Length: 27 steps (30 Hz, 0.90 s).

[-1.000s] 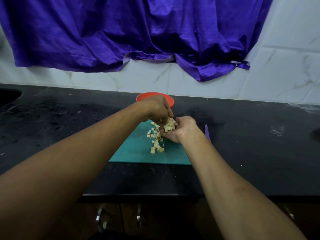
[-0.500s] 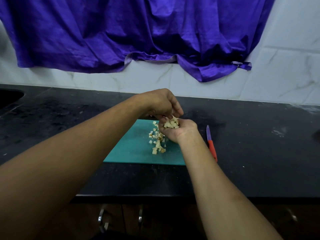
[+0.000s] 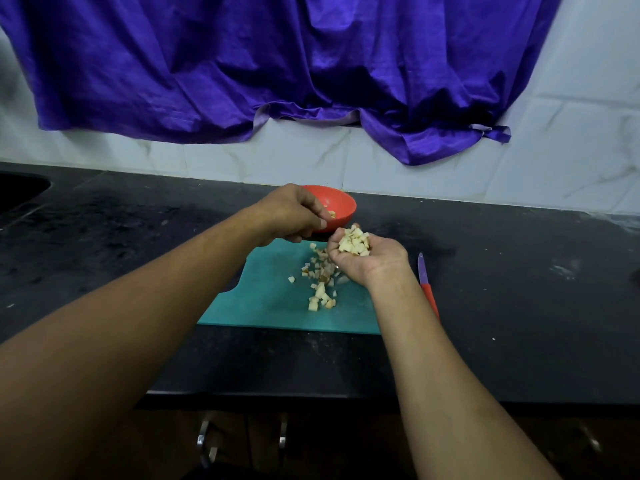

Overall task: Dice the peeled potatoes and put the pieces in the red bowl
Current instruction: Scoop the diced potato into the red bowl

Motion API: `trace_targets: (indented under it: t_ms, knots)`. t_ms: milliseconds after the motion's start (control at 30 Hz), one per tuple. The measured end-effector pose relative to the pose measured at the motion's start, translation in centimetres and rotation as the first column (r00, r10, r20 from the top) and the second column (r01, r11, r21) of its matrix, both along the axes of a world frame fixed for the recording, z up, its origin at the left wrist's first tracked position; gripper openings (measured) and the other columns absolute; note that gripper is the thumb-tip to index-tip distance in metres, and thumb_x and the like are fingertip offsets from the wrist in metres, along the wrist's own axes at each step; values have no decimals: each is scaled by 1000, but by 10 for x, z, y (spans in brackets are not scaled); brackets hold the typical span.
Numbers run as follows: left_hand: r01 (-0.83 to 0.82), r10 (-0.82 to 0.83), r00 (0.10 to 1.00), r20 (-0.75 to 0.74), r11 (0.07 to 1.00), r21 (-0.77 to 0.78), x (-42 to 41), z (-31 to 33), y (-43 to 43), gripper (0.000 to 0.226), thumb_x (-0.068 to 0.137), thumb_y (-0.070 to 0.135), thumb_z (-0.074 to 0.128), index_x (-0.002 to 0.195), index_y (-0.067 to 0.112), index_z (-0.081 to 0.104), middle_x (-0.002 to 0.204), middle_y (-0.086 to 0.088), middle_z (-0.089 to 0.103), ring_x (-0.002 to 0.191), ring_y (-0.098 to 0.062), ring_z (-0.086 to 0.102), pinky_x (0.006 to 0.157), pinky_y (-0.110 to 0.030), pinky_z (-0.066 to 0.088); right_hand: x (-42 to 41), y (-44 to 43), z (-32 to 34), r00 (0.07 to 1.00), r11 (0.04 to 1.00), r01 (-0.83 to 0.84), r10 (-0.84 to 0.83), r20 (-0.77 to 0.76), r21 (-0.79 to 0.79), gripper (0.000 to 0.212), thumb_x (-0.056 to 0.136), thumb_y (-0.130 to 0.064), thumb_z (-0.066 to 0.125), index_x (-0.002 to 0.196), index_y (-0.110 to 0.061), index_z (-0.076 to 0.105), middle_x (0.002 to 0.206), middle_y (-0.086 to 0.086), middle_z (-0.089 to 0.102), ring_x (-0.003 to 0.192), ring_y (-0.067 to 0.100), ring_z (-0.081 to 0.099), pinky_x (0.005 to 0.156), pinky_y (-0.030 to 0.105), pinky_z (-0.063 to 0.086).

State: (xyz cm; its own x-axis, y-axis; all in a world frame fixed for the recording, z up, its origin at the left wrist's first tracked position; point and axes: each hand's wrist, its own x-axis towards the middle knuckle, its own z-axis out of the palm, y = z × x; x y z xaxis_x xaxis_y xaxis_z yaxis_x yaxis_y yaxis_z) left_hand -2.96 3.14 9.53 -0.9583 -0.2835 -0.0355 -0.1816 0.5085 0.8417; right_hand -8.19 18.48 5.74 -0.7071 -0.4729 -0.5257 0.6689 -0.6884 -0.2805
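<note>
The right hand (image 3: 372, 261) is hovering over the cutting board (image 3: 270, 306), palm up, its fingers (image 3: 333, 244) cupping a heap of diced potato pieces (image 3: 355, 242). Loose pieces (image 3: 320, 284) are lying on the cutting board's middle. The left hand (image 3: 289, 216) is hanging above the cutting board's far edge, fingers curled together; whether they are pinching anything cannot be told. The red bowl (image 3: 341, 206) is sitting on the tabletop (image 3: 519, 289) just beyond the cutting board. A knife (image 3: 426, 289) is lying just right of it.
</note>
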Motion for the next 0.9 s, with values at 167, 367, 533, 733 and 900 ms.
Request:
trace_targets:
  t_ms: [167, 367, 533, 733, 900]
  knots:
    - [-37, 38, 997, 62, 999, -14, 3, -19, -18, 10, 94, 7, 70, 102, 10, 75, 93, -5, 71, 76, -14, 63, 65, -28, 54, -11, -4, 13, 999, 999, 12, -10, -52, 47, 40, 106, -13, 20, 113, 0, 57, 96, 17, 60, 80, 26, 55, 88, 28, 50]
    - [-33, 30, 992, 119, 999, 18, -4, -39, -33, 11, 96, 7, 66, 103, 10, 74, 94, -10, 69, 78, -16, 61, 62, -28, 53, -59, -38, 48, 994, 992, 79, -70, -87, 103, 36, 107, -22, 27, 125, -7, 54, 101, 20, 57, 83, 34, 56, 68, 38, 54]
    - [4, -17, 986, 165, 997, 75, -15, -59, -42, 12, 96, 10, 67, 107, 11, 74, 92, -5, 69, 78, -13, 60, 63, -24, 52, -105, -79, 63, 994, 959, 39, -9, -107, 281, 33, 105, -15, 34, 134, -7, 49, 122, 19, 53, 98, 41, 56, 72, 53, 56]
    - [17, -38, 989, 144, 989, 148, -20, -73, -51, 13, 95, 12, 70, 107, 12, 75, 87, 3, 69, 81, -8, 60, 68, -21, 53, -127, -104, 57, 956, 845, -112, 236, -176, 523, 51, 102, -6, 44, 153, -10, 39, 162, 16, 25, 148, 49, 24, 106, 82, 26]
    - [27, -52, 987, 151, 986, 162, -19, -71, -50, 13, 95, 12, 70, 107, 13, 75, 92, 0, 69, 83, -9, 60, 70, -22, 52, -140, -110, 62, 795, 618, -212, 560, -235, 757, 57, 106, -26, 38, 158, -6, 30, 162, 23, 32, 151, 47, 24, 114, 77, 16]
